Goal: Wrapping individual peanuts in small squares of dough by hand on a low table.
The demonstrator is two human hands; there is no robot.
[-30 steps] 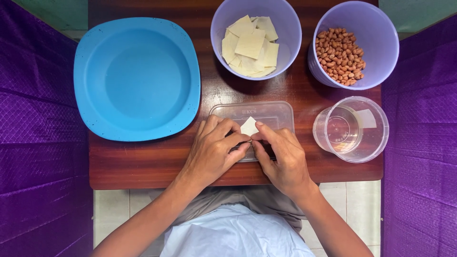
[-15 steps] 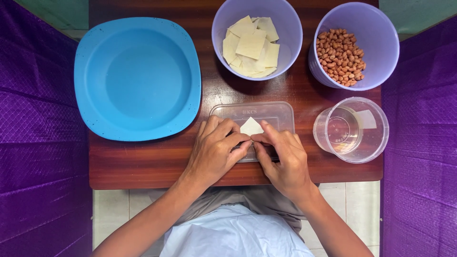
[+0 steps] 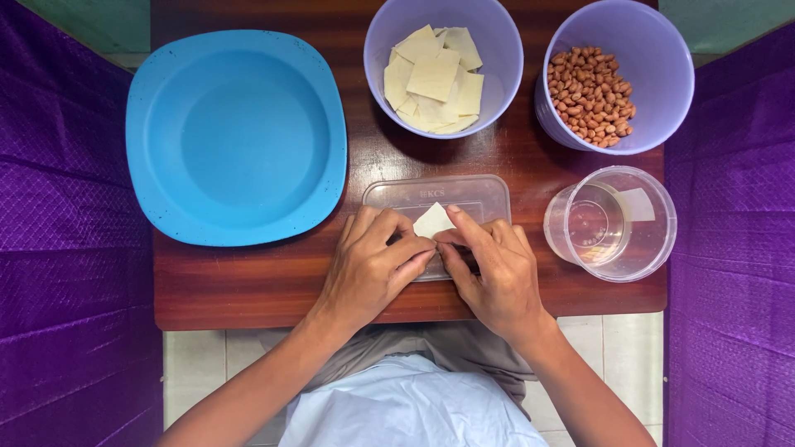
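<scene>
A small pale dough wrapper lies on an upturned clear plastic lid in the middle of the wooden table. My left hand and my right hand meet over its near edge, fingertips pinching the wrapper from both sides. Only the wrapper's far corner shows above my fingers. A lilac bowl behind holds several square wrappers. A second lilac bowl at the back right holds peanuts.
A large blue square plate sits at the left. A clear round tub with a little liquid stands to the right of my hands. Purple quilted cloth flanks the table on both sides.
My fingers have shifted slightly on the wrapper and its visible corner has changed shape a little. Nothing else has moved.
</scene>
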